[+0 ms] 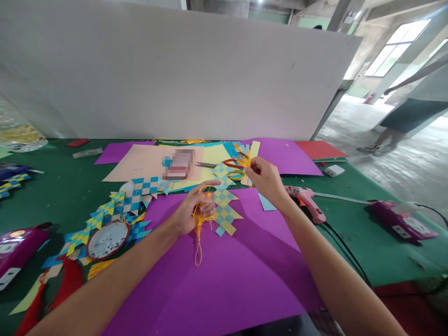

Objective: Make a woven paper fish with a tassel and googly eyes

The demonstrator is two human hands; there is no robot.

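As the left hand (196, 206) grips a yellow tassel (199, 223), a checkered paper strip (226, 199) lies between the hands, partly over a purple sheet (217, 280), its long axis running away from the person, nearer the left, while the right hand (265, 175), its grip unclear, meets yellow threads (245, 159) near the strip's far end.

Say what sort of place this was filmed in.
Probably a craft workshop in a large hall: there are woven paper pieces and a pink glue gun on a green table, with grey floor beyond.
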